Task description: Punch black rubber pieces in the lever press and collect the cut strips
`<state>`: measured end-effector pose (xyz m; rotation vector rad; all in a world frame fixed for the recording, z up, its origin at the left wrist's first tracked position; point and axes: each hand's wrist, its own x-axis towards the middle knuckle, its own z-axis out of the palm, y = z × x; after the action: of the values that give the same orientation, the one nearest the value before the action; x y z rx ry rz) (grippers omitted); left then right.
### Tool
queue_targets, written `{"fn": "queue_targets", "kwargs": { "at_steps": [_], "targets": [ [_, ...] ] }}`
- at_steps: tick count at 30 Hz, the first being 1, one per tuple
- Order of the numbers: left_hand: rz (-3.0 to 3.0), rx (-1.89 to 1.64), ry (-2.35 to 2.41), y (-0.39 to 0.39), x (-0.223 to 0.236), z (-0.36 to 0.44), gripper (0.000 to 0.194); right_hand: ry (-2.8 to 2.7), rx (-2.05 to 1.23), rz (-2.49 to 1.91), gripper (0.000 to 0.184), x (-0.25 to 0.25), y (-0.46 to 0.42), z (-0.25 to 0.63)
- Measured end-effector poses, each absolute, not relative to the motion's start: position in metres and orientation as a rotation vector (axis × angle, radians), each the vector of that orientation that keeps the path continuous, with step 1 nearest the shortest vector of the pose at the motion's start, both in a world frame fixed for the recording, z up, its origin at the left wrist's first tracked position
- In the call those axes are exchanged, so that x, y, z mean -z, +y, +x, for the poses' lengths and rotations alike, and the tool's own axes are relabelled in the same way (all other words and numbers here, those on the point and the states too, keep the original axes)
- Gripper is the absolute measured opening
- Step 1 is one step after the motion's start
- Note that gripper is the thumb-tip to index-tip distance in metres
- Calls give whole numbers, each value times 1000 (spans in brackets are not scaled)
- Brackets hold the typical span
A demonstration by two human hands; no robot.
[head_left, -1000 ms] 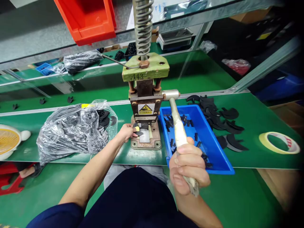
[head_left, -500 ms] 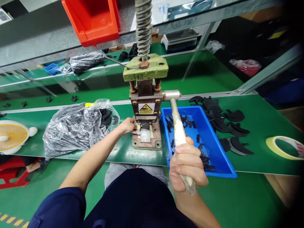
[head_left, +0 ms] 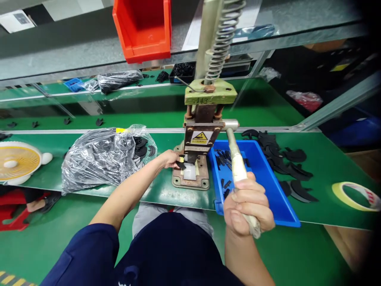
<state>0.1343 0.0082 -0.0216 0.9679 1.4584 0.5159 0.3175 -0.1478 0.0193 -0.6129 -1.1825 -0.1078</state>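
Note:
A small hand press with a green top block and a long spring stands on the green bench. My right hand is closed round the press lever, which slants down toward me. My left hand pinches a small black part at the press base, just under the die. A blue tray with several small black offcuts sits right of the press, under the lever.
A clear plastic bag of black parts lies left of the press. Loose black curved pieces lie right of the tray, a roll of yellow tape farther right. A small white fan sits far left, a red bin overhead.
My view has shifted left, so the press sits farther right in frame. My left hand stays at the press base with the black part; my right hand keeps its grip on the lever.

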Motion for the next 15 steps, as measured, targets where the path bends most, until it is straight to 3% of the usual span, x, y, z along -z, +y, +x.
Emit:
{"fn": "queue_targets", "kwargs": {
  "at_steps": [7, 11, 15],
  "targets": [
    [1095, -542, 1481, -10, 36, 132, 28, -1137, 162, -536, 29, -23, -141, 315],
    [1231, -565, 1532, -13, 41, 106, 17, -1160, 177, -533, 30, -24, -139, 318],
    [1590, -610, 1885, -1, 36, 52, 8, -1138, 204, -477, 32, -23, -135, 316]
  ]
}}
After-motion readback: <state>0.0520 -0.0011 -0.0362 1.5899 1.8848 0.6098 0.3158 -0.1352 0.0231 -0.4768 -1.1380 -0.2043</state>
